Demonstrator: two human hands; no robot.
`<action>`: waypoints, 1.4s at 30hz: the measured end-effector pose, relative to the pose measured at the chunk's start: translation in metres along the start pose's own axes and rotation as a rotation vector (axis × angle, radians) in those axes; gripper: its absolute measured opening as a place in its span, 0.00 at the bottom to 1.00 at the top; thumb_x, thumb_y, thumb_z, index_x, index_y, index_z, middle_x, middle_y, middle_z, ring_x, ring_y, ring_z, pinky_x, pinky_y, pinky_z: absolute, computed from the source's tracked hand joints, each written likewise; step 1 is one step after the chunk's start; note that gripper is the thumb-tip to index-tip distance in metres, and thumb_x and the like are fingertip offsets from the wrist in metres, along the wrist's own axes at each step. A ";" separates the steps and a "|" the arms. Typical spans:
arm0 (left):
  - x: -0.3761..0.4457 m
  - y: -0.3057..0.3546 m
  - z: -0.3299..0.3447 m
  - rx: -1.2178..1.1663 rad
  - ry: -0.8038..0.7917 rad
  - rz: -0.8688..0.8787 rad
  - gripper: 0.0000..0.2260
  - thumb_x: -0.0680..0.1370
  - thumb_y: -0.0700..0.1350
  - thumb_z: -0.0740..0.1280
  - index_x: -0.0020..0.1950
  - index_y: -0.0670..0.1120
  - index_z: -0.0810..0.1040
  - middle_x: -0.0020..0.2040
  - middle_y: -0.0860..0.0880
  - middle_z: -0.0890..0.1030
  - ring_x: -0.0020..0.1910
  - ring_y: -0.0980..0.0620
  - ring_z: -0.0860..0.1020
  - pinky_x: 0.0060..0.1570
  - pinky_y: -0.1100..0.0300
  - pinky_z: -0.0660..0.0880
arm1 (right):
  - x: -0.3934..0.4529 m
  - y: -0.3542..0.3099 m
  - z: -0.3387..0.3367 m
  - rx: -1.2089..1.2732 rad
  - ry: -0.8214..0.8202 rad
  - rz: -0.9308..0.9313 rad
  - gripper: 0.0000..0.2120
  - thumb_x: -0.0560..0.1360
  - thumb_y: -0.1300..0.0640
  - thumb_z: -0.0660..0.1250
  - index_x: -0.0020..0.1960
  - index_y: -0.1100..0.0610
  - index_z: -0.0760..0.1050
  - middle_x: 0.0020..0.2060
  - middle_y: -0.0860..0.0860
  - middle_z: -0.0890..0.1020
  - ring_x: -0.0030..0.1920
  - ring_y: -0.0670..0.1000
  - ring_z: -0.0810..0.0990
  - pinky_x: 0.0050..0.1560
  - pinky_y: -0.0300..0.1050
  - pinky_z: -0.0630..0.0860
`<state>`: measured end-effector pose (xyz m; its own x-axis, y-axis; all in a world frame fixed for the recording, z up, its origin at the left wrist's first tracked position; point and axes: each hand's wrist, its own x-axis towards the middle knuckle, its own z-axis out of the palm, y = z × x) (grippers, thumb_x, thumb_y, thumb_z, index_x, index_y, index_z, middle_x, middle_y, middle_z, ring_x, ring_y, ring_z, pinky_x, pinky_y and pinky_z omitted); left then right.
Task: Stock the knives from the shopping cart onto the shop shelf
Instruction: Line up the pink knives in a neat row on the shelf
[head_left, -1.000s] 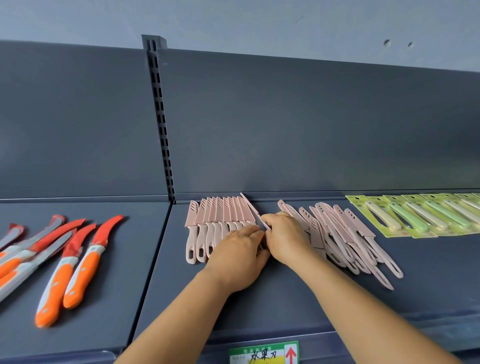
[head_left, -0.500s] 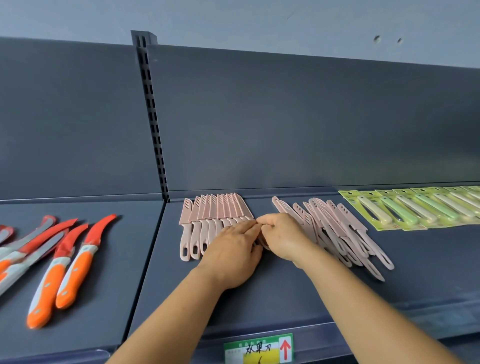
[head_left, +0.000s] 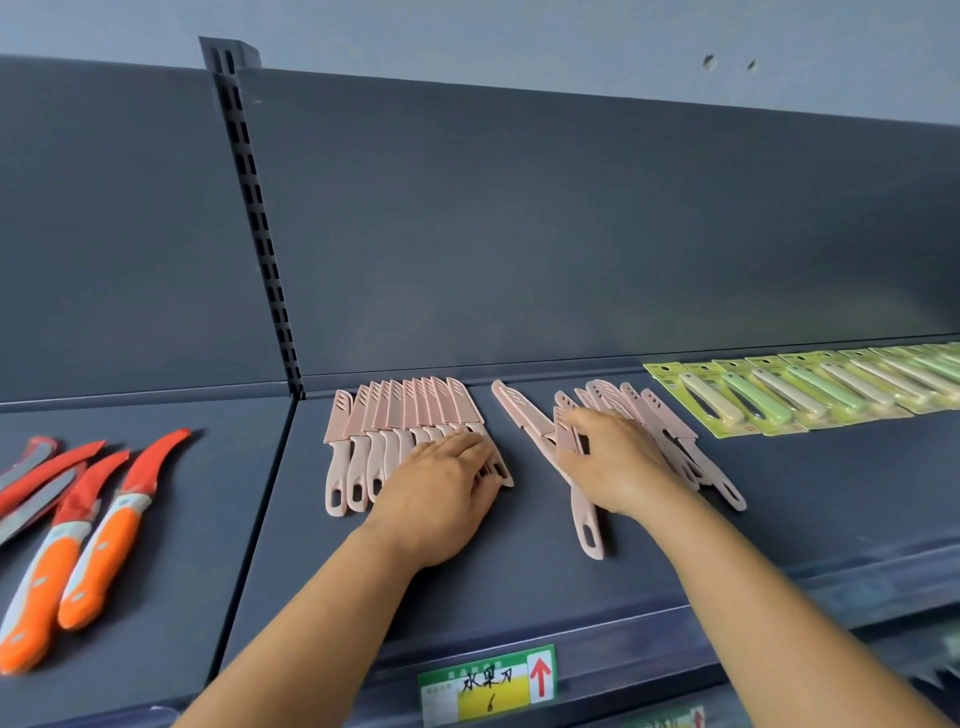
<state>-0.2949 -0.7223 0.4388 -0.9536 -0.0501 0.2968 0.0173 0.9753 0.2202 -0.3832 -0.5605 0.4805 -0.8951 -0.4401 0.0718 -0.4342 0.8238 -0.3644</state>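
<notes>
About ten pink sheathed knives (head_left: 410, 421) lie in a neat row on the grey shelf (head_left: 519, 566). The left hand (head_left: 441, 493) rests flat, fingers spread, on their handles. The right hand (head_left: 618, 462) pinches one knife in the looser right-hand pile (head_left: 670, 415).

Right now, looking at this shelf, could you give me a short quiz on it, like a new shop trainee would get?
1. True or false: the left hand lies flat on the tidy row of pink knives.
2. Which goods lie at the far right of the shelf? A) orange-handled knives B) green carded knives C) scissors
3. Fill in: the right hand rests on the ______ pile of pink knives.

Key
1. True: its fingers cover the handles at the row's right end.
2. B: the green carded knives; the orange-handled knives lie on the left section.
3. Loose, or untidy: those knives cross each other at angles.
</notes>
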 end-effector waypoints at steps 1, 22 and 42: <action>0.000 0.000 0.000 0.004 -0.001 -0.001 0.16 0.81 0.50 0.56 0.67 0.49 0.72 0.69 0.54 0.70 0.66 0.51 0.68 0.63 0.63 0.59 | -0.003 0.000 -0.001 -0.003 -0.045 0.031 0.15 0.75 0.51 0.63 0.60 0.51 0.73 0.51 0.51 0.76 0.54 0.56 0.74 0.47 0.45 0.71; 0.000 -0.002 0.002 0.001 -0.010 -0.009 0.17 0.81 0.51 0.55 0.67 0.49 0.71 0.69 0.55 0.69 0.65 0.51 0.68 0.64 0.63 0.58 | 0.017 -0.023 0.004 0.071 0.052 0.071 0.15 0.76 0.57 0.61 0.62 0.51 0.75 0.58 0.50 0.79 0.57 0.55 0.76 0.48 0.42 0.71; 0.000 -0.001 0.002 0.003 -0.006 -0.017 0.18 0.81 0.52 0.55 0.69 0.48 0.70 0.71 0.53 0.68 0.69 0.51 0.65 0.67 0.63 0.55 | 0.039 -0.035 0.027 -0.419 0.065 -0.034 0.11 0.76 0.66 0.61 0.54 0.57 0.76 0.56 0.56 0.77 0.56 0.58 0.76 0.48 0.46 0.73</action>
<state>-0.2954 -0.7226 0.4364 -0.9555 -0.0659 0.2876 -0.0003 0.9749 0.2225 -0.4003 -0.6159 0.4714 -0.8782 -0.4572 0.1407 -0.4552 0.8891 0.0476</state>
